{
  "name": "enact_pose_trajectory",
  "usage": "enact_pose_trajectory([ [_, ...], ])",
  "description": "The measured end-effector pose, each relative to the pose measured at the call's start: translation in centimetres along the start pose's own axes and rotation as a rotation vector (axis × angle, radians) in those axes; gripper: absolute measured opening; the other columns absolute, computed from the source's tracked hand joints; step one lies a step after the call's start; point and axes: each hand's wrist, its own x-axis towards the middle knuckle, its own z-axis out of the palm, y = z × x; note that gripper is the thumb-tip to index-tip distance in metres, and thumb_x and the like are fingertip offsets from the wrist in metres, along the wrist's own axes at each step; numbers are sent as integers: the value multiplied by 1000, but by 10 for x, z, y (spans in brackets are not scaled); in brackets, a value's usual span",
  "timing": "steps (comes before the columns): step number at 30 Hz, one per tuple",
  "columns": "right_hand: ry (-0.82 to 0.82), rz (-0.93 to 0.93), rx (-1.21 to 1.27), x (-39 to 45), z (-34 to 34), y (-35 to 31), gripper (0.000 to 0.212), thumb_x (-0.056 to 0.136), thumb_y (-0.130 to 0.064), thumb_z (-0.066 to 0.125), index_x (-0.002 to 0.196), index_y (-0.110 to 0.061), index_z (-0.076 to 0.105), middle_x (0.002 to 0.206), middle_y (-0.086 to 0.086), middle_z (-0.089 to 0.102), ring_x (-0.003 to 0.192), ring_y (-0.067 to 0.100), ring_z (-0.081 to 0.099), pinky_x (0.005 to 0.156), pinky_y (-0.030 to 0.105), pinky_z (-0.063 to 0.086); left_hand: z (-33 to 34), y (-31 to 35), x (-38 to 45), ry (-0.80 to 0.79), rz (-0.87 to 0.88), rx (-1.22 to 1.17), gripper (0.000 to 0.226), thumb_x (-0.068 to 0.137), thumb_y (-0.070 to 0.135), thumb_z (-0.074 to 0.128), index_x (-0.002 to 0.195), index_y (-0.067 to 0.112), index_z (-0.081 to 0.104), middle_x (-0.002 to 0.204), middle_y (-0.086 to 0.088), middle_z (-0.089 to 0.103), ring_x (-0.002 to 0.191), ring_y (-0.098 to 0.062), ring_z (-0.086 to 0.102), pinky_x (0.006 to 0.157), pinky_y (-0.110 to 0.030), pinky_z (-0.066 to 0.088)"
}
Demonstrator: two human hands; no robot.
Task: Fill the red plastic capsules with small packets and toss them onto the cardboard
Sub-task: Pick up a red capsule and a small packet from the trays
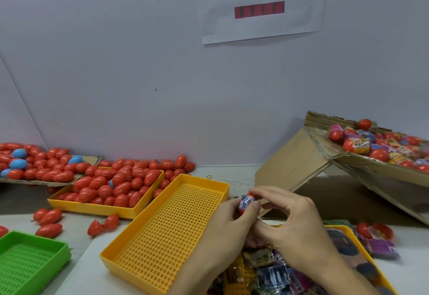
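Our left hand (228, 219) and right hand (290, 222) pinch a red plastic capsule (247, 203); at nine o'clock, a yellow perforated plastic tray (92, 206) holds red capsules (120, 183).

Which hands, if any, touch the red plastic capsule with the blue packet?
Touching, both. The head view shows the left hand gripping the red plastic capsule from below, while the right hand pinches its top.

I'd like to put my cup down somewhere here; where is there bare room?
The middle yellow tray holds nothing, and bare tabletop lies between it and the cardboard box. The green tray looks free. The left yellow tray, heaped with red capsules, is crowded.
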Motion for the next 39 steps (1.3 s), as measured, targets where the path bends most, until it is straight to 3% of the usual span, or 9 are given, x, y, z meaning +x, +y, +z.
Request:
enact_pose_trajectory([
  [5,46,34,-14,0,1,0,37,78,-36,80,112,-45,67,106,-33,66,95,-1,65,77,18,55,-1,0,4,124,3,-80,23,92,32,66,99,11,73,79,-2,75,74,-17,73,63,-28,60],
  [11,59,54,10,0,3,0,44,80,-34,77,123,-31,68,109,-28,64,96,2,64,80,23,57,0,7,0,69,-93,-304,29,100,23,54,98,0,73,87,-21,74,76,-24,71,68,-30,59],
  [16,43,32,73,1,1,-7,51,77,-50,65,124,-30,68,111,-28,64,107,-2,62,84,17,53,7,9,-1,33,-199,-519,43,102,24,48,81,3,79,83,-21,74,69,-25,71,64,-34,60],
  [19,-4,29,54,2,0,-7,52,77,-49,64,126,-32,65,113,-33,60,110,-7,57,90,13,49,8,7,1,100,-204,-560,37,95,30,59,95,-4,73,84,-22,73,70,-28,72,61,-36,61],
  [22,-20,16,47,2,1,-9,49,79,-47,65,126,-35,64,116,-34,59,112,-8,56,91,12,47,7,9,0,104,-171,-565,35,84,31,65,90,-1,77,91,-25,72,85,-32,73,68,-36,60],
  [24,-8,17,72,3,2,-11,47,79,-47,66,125,-38,63,114,-32,60,110,-6,58,89,13,48,7,7,-1,104,-178,-615,34,86,26,60,87,-4,76,87,-26,71,83,-31,74,66,-36,60],
  [28,-13,28,100,2,2,-12,53,76,-49,71,127,-38,62,112,-31,61,106,-3,60,85,11,48,8,8,-1,102,-235,-727,32,102,14,44,102,-12,64,83,-31,69,71,-34,72,61,-37,60],
  [35,6,88,129,0,5,-5,44,84,-14,77,122,-35,66,109,-29,64,96,-3,65,76,9,50,8,11,-3,47,-256,-742,37,100,23,50,109,-9,66,94,-31,70,80,-36,72,69,-38,61],
  [39,-13,97,118,0,7,-3,45,85,-22,75,128,-30,65,110,-29,64,96,-3,65,78,9,50,5,13,-5,39,-255,-721,31,99,21,54,99,-3,73,99,-29,71,84,-34,72,74,-37,62],
])
